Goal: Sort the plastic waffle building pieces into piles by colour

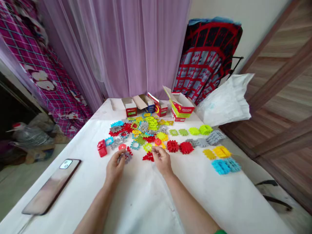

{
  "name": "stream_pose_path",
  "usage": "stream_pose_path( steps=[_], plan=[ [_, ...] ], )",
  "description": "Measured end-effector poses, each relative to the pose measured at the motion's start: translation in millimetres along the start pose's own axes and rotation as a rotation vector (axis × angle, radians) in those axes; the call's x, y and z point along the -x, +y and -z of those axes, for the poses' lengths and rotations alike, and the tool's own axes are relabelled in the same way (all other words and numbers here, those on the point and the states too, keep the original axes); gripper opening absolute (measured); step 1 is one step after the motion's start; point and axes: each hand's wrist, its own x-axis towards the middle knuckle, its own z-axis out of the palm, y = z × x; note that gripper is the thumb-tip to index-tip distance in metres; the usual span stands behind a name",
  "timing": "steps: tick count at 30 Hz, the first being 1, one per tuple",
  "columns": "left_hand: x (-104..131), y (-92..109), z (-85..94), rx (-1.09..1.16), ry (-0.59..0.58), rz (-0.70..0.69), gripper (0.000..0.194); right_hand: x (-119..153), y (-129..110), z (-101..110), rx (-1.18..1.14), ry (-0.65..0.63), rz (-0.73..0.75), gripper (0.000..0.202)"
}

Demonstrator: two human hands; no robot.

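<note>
My left hand (pixel 115 167) is closed, with thumb and fingers around the edge of a grey gear-shaped plastic piece (pixel 128 158). Just beyond that piece lie a small red toothed piece (pixel 129 150) and a round coral-red piece (pixel 122 147). To the right, my right hand (pixel 162 160) has its fingers curled together; whether anything small is between them is hidden. Beside its fingertips are a red toothed piece (pixel 148 157) on the table and a lime ring-shaped gear (pixel 147 147). A mixed heap of colourful gear pieces (pixel 140 139) spreads beyond both hands.
Open cardboard boxes (pixel 181 107) line the back of the white table (pixel 190 195). Sorted gears, including red ones (pixel 186 147), yellow ones (pixel 221 151) and blue ones (pixel 220 166), lie right. A red box-like object (pixel 101 148) and phone (pixel 52 187) are left; a white bag (pixel 224 100) stands back right.
</note>
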Motion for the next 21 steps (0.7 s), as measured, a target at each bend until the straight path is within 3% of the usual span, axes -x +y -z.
stream_pose_path(
  steps=[4, 8, 15, 21],
  plan=[
    [2.1, 7.8, -0.5, 0.078, -0.048, 0.012, 0.053, -5.3, -5.7, 3.9, -0.159, -0.013, -0.154, 0.012],
    [0.5, 8.3, -1.5, 0.058, -0.071, -0.03, 0.054, -14.0, -14.0, 11.4, -0.495, -0.006, -0.367, 0.01],
    [2.9, 12.6, 2.2, -0.402, -0.03, -0.425, 0.034, -18.0, -20.6, 20.0, -0.8, -0.088, -0.524, 0.022],
    [25.7, 21.3, 1.8, -0.755, 0.024, -0.33, 0.054, -18.0, -13.8, 27.1, -0.886, -0.116, -0.531, 0.024]
  ],
)
